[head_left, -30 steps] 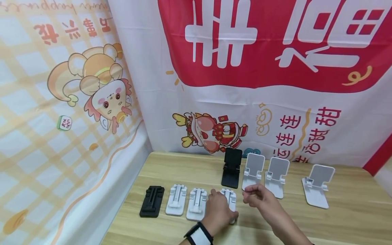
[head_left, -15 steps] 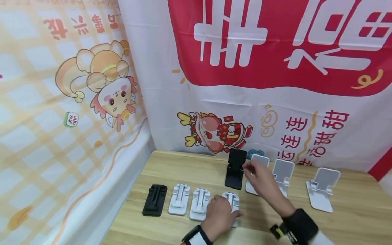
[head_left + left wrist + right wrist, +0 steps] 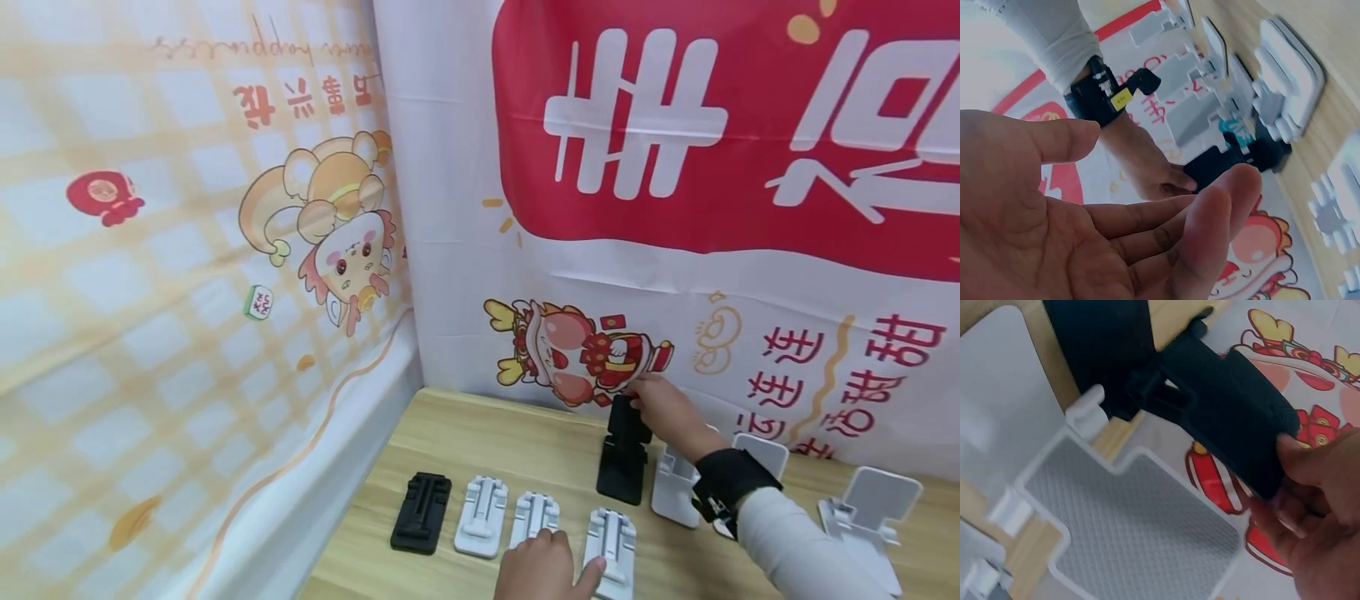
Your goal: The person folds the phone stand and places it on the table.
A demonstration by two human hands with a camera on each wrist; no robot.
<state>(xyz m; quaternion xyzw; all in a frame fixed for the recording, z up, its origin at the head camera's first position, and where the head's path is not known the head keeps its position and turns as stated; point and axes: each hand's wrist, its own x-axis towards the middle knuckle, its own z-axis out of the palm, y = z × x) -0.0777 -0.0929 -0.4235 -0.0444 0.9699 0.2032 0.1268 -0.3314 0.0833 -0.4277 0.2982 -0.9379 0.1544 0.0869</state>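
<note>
At the back of the table my right hand [image 3: 663, 408] pinches the top of the raised panel of an unfolded black phone stand [image 3: 622, 467]. In the right wrist view the thumb and fingers grip the corner of that black panel [image 3: 1235, 412], whose hinge joins it to the black base. My left hand [image 3: 538, 571] holds nothing; its fingers are loosely bent in the left wrist view, the palm [image 3: 1035, 231] bare. It hovers between two folded white phone stands, one right of it [image 3: 611, 550] and one partly hidden behind it [image 3: 534, 517].
Left of these lie another folded white stand [image 3: 482, 517] and a folded black stand [image 3: 422, 512]. Unfolded white stands with grey pads [image 3: 675, 487] line the right side, one farther right [image 3: 862, 521]. Printed cloth [image 3: 465, 275] hangs close behind the wooden table [image 3: 450, 425].
My right hand has moved back and up from beside the white stands to the black stand, gripping its panel. The left hand has drawn back from the rightmost folded white stand. The head view has shifted.
</note>
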